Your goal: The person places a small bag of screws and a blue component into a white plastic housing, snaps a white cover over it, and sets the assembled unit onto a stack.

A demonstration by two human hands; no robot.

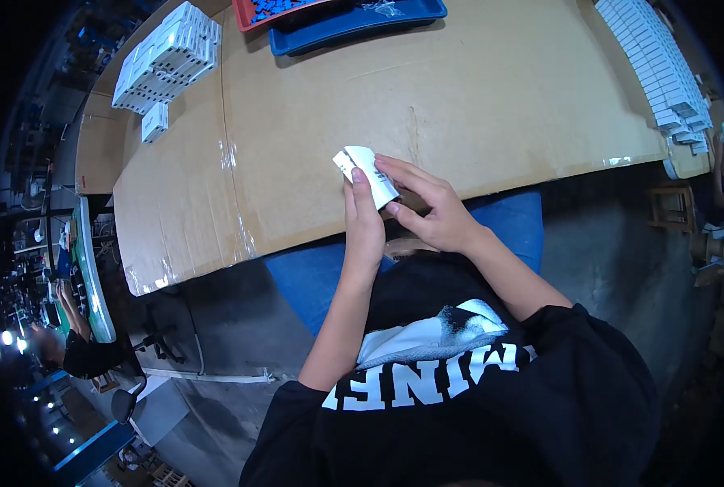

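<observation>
A small white box point(371, 177) with dark print is held over the cardboard-covered table, near its front edge. My left hand point(363, 211) grips its left side, the thumb lying across the upper face. On the right, my right hand point(436, 207) has its fingers along the box's right edge, with the thumb at the lower corner. The undersides of the fingers are hidden. One end of the box shows a white flap or edge sticking out at the upper left; whether it is open is too small to tell.
White boxes point(167, 57) are stacked at the back left, with a single box point(155, 122) beside them. Long rows of white boxes point(650, 69) line the right side. A red tray point(252, 22) with blue pieces and a blue tray point(362, 34) sit at the back. Another person point(86, 349) is far left.
</observation>
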